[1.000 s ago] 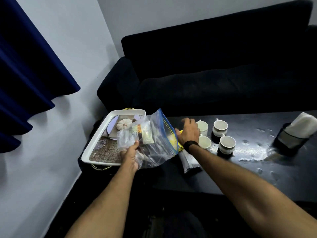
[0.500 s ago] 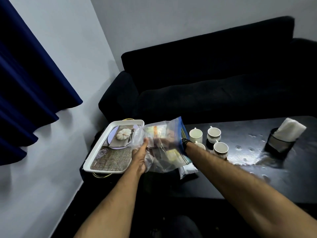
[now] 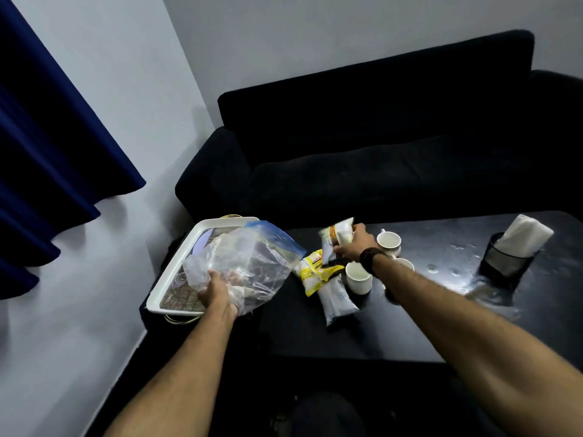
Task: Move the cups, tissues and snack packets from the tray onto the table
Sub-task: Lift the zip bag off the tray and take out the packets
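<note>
Now my right hand [image 3: 351, 247] grips a snack packet [image 3: 337, 239] at frame centre, above the packets [image 3: 325, 279] already on the surface [image 3: 441, 310]; my left hand [image 3: 217, 294] clutches the clear bag [image 3: 249, 266] over the tray [image 3: 176, 275]. I'd set it down clear of the cups [image 3: 358, 277].

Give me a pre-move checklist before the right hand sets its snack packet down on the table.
1. Right hand grips the snack packet: ok.
2. Left hand holds the clear zip bag over the white tray: ok.
3. Bare black table free for the packet: ok.
4. White cups close under the right wrist, knock risk: not ok.
5. Yellow packet and grey packet already on table: ok.
6. Zip bag emptied: cannot tell.
</note>
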Action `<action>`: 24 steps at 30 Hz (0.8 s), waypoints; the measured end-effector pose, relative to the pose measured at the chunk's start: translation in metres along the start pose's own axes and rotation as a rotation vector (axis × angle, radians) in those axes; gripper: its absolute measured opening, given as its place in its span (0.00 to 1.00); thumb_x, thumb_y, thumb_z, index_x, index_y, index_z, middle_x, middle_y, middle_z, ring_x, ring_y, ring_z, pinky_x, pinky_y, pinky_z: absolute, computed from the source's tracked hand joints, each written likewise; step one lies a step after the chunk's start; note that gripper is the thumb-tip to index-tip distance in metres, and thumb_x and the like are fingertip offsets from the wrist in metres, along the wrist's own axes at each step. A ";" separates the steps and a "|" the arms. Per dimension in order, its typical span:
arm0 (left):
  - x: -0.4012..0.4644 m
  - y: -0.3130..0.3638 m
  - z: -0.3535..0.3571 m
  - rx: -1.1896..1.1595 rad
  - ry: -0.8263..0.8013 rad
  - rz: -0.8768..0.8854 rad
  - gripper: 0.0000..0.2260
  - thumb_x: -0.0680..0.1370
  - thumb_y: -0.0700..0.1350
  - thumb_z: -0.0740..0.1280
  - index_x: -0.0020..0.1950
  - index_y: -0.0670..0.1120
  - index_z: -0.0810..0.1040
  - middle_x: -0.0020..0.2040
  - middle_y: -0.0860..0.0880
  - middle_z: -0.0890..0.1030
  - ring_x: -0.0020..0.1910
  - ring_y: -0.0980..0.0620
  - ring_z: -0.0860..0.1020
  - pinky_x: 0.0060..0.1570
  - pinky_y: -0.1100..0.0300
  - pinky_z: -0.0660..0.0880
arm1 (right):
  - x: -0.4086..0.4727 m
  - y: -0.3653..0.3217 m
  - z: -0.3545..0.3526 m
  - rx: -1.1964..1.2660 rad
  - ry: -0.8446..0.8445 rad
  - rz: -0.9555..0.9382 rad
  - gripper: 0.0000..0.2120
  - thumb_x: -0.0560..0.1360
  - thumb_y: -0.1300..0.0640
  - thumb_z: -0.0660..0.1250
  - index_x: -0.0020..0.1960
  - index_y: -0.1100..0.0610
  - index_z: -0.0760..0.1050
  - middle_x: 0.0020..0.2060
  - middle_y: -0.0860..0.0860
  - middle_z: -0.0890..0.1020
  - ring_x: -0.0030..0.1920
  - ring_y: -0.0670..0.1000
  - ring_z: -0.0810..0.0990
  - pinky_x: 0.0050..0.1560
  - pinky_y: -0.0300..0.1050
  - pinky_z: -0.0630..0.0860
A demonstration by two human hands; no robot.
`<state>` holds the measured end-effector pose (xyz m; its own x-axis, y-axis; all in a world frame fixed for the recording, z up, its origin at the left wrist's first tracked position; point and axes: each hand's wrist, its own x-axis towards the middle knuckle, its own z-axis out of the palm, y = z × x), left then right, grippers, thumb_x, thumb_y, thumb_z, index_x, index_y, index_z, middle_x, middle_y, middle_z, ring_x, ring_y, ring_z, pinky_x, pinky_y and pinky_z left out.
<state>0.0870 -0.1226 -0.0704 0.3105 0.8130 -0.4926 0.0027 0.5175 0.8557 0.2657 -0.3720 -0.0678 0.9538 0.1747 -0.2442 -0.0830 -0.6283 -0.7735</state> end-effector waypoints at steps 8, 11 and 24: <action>-0.001 -0.008 0.015 -0.140 -0.110 -0.048 0.15 0.81 0.51 0.63 0.44 0.40 0.73 0.42 0.44 0.80 0.28 0.50 0.82 0.26 0.57 0.79 | -0.015 0.016 0.075 -0.186 -0.011 -0.051 0.27 0.75 0.55 0.65 0.71 0.58 0.59 0.61 0.64 0.76 0.61 0.65 0.77 0.56 0.53 0.75; 0.003 -0.012 0.019 -0.138 -0.143 -0.051 0.14 0.81 0.51 0.63 0.45 0.41 0.75 0.41 0.44 0.80 0.25 0.50 0.82 0.26 0.57 0.79 | -0.015 0.017 0.084 -0.278 0.008 -0.052 0.34 0.73 0.57 0.67 0.74 0.59 0.56 0.62 0.63 0.77 0.62 0.63 0.77 0.56 0.52 0.75; -0.006 -0.027 0.028 -0.053 -0.221 -0.088 0.17 0.81 0.51 0.64 0.59 0.37 0.76 0.46 0.40 0.82 0.36 0.44 0.83 0.51 0.46 0.81 | -0.014 0.005 0.054 -0.403 0.085 -0.075 0.20 0.74 0.51 0.66 0.62 0.60 0.68 0.58 0.59 0.80 0.59 0.62 0.80 0.54 0.52 0.76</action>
<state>0.1114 -0.1493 -0.0862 0.5116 0.6889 -0.5134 -0.0089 0.6018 0.7986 0.2360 -0.3369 -0.0998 0.9747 0.1790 -0.1337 0.0914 -0.8657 -0.4922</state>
